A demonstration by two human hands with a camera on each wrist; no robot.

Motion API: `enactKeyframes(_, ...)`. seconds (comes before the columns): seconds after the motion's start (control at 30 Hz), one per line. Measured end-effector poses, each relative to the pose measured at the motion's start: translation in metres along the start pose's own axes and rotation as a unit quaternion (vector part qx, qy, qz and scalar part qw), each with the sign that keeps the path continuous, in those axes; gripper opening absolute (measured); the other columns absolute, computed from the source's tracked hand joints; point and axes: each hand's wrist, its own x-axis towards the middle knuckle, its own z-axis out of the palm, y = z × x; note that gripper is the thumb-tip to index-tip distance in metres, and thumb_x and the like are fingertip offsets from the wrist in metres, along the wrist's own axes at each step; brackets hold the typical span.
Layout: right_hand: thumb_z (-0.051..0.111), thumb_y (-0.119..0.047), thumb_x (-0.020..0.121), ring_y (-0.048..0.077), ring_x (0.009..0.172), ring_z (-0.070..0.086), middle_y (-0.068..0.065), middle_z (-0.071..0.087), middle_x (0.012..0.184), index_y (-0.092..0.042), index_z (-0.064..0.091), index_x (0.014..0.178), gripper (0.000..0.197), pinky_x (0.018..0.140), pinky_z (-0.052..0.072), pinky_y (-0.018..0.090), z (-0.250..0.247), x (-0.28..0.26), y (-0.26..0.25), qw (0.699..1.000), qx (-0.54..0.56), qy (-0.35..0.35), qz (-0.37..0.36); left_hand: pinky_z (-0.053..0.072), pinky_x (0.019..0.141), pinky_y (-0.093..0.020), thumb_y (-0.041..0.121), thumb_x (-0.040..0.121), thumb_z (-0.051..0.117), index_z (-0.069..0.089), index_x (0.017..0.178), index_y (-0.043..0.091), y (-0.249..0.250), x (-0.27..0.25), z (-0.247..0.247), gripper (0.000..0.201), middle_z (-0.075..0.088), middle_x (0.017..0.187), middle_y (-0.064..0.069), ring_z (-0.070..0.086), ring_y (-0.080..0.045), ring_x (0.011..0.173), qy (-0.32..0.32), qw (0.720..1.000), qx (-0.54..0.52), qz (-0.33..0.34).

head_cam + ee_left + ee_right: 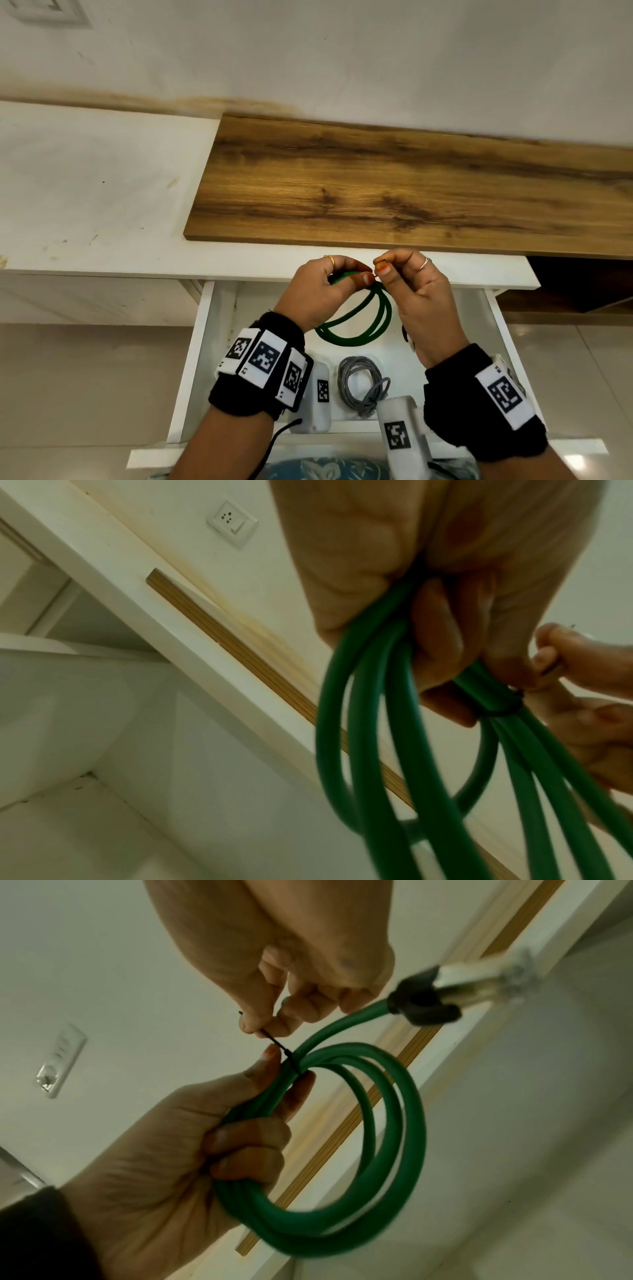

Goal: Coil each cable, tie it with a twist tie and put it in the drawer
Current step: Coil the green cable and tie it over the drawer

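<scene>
Green cable (356, 325), black twist tie (286, 1053); grey cable (363, 383); white drawer (191, 359); brown wood-grain bench (411, 185); black wristbands, black-and-white square-coded tags (263, 356).

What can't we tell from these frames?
- Thin black twist tie: whether it is twisted shut; blurred in the wrist views, too small in the head view.
- Coiled green cable: second end unseen; left hand covers part.
- Grey cable bundle in white drawer: wrist cameras hide part.
</scene>
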Motion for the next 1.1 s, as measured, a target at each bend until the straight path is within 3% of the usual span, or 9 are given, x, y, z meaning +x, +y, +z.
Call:
enactKeyframes(0.13,0.056,-0.002,0.090,0.002,0.075,0.057,-0.006,0.063,0.079,-0.019,0.060,0.083,0.019,0.072,0.046,0.014,-0.004,0.007,0.001,0.999,-0.039,0.020,0.011,0.037,0.052,-0.002,0.015,0.078,0.075,0.071,0.098,0.013,0.002,-0.003,-0.002,0.021,0.066,0.072,0.011,0.056,0.010,0.053,-0.065,0.997,0.028,-0.009)
enactKeyframes(0.27,0.057,-0.003,0.090,0.000,0.074,0.058,-0.004,0.063,0.080,-0.021,0.059,0.081,0.021,0.071,0.045,0.013,-0.005,0.008,0.009,0.997,-0.064,0.032,0.036,0.054,0.078,-0.021,0.011,0.067,0.083,0.072,0.091,0.016,0.000,-0.004,-0.002,0.026,0.075,0.087,-0.002,0.070,-0.010,0.081,-0.106,0.993,0.048,-0.022)
enactKeyframes(0.43,0.057,-0.006,0.091,0.007,0.078,0.059,-0.003,0.064,0.082,-0.021,0.058,0.082,0.018,0.076,0.047,0.021,0.001,0.006,0.014,0.992,-0.101,0.038,0.067,0.039,0.052,-0.010,0.017,0.071,0.082,0.072,0.090,0.012,-0.001,-0.005,-0.005,0.022,0.065,0.063,0.010,0.053,0.005,0.049,-0.111,0.990,0.077,-0.027)
enactKeyframes(0.53,0.057,-0.005,0.091,0.001,0.074,0.057,-0.004,0.062,0.079,-0.019,0.059,0.082,0.016,0.072,0.046,0.014,0.001,0.007,0.006,0.995,-0.050,0.046,0.074,0.034,0.046,-0.005,0.016,0.074,0.079,0.072,0.093,0.010,-0.004,-0.004,-0.004,0.021,0.062,0.062,0.011,0.050,0.007,0.044,-0.090,0.993,0.074,-0.017)
enactKeyframes(0.6,0.057,-0.007,0.091,-0.001,0.071,0.056,-0.006,0.062,0.077,-0.016,0.060,0.083,0.012,0.071,0.046,0.012,-0.001,0.006,-0.001,0.994,0.007,0.053,0.092,0.034,0.046,-0.005,0.015,0.074,0.079,0.072,0.092,0.010,-0.004,-0.003,-0.003,0.019,0.063,0.063,0.012,0.051,0.008,0.047,-0.077,0.995,0.057,-0.009)
enactKeyframes(0.73,0.055,-0.011,0.090,0.008,0.070,0.057,-0.004,0.064,0.076,-0.012,0.062,0.088,0.006,0.067,0.049,0.020,-0.004,-0.003,-0.012,0.986,0.093,0.023,0.133,0.033,0.047,-0.003,0.009,0.074,0.078,0.072,0.092,0.010,-0.003,-0.001,-0.006,0.018,0.062,0.053,0.017,0.051,0.008,0.045,-0.051,0.999,0.018,-0.004)
enactKeyframes(0.87,0.054,-0.006,0.087,0.005,0.072,0.061,-0.007,0.067,0.072,-0.010,0.062,0.086,0.009,0.069,0.050,0.014,-0.003,-0.010,-0.021,0.988,0.102,-0.005,0.115,0.034,0.049,-0.003,0.006,0.073,0.078,0.073,0.087,0.010,-0.001,-0.003,-0.008,0.015,0.061,0.052,0.017,0.051,0.007,0.045,-0.039,0.999,0.008,0.012)
enactKeyframes(1.0,0.055,-0.005,0.086,0.003,0.073,0.061,-0.009,0.068,0.071,-0.010,0.062,0.084,0.010,0.071,0.049,0.013,-0.001,-0.011,-0.024,0.990,0.091,-0.015,0.103,0.050,0.066,-0.020,0.014,0.072,0.080,0.074,0.081,0.017,-0.002,-0.003,-0.010,0.011,0.072,0.069,0.004,0.063,-0.005,0.066,-0.042,0.999,0.032,0.015)
enactKeyframes(1.1,0.054,-0.003,0.088,0.003,0.070,0.059,-0.008,0.066,0.070,-0.009,0.062,0.085,0.010,0.069,0.048,0.013,-0.002,-0.007,-0.023,0.990,0.096,-0.002,0.105,0.048,0.068,-0.018,0.024,0.072,0.081,0.073,0.080,0.026,-0.005,-0.002,-0.010,0.012,0.072,0.074,0.004,0.063,-0.005,0.069,-0.056,0.995,0.081,0.015)
